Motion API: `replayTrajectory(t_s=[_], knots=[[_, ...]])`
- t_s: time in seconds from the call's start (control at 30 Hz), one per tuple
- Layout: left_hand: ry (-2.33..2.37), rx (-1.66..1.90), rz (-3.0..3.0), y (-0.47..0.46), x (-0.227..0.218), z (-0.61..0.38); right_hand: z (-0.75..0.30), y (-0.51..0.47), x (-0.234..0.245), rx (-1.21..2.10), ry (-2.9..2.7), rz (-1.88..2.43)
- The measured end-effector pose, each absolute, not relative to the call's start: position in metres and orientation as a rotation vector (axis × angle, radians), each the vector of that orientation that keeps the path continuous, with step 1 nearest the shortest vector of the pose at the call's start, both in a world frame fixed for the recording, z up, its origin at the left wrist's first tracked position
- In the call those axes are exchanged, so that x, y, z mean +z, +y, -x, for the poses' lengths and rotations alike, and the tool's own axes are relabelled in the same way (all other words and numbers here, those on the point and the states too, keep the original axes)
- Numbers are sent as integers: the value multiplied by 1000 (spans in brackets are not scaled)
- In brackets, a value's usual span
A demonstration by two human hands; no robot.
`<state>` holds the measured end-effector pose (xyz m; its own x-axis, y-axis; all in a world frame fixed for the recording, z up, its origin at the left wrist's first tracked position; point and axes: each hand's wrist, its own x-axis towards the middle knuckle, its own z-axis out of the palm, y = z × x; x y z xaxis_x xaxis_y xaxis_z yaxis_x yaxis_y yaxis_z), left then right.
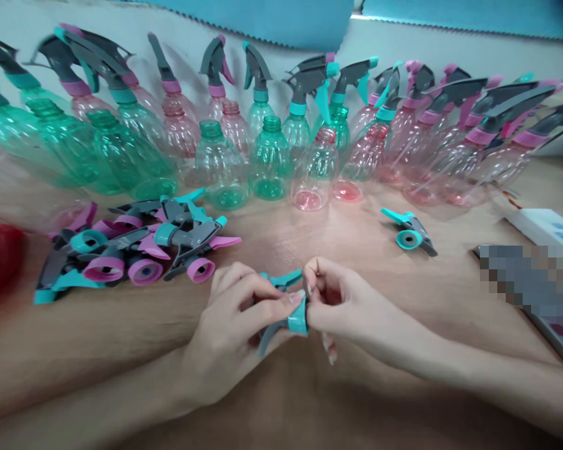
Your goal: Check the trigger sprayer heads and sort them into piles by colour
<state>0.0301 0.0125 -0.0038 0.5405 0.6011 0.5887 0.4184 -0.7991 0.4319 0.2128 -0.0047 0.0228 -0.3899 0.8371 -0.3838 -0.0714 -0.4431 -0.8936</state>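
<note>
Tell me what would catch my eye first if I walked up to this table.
Most striking is the crowd of green and pink spray bottles filling the back of the wooden table, some capped, some open. In front, the left hand and right hand together pinch a teal and grey trigger head, with a heap of loose trigger heads lying to the left.
</note>
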Motion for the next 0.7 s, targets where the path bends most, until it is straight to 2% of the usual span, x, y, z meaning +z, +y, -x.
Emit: replayTrajectory(t_s=[0.07, 0.13, 0.3, 0.37, 0.43, 0.6, 0.7], knots=[[871, 1094, -2428, 14, -2, -30, -217, 1, 23, 1997, -1117, 1145], [903, 1091, -2277, 15, -2, -29, -222, 5, 28, 1894, -1263, 1160], [966, 1114, -2086, 16, -4, -28, -231, 0, 42, 998, -1952, 1216], [963, 1133, -2051, 16, -5, -29, -232, -5, 46, 832, -2031, 1253], [950, 1159, -2034, 17, -6, -29, -231, -11, 49, 844, -2071, 1283], [876, 1255, -2070, 16, -8, -28, -228, -19, 58, 1351, -2028, 1272], [888, 1262, -2108, 16, -8, -28, -227, -18, 59, 1453, -1917, 1268]])
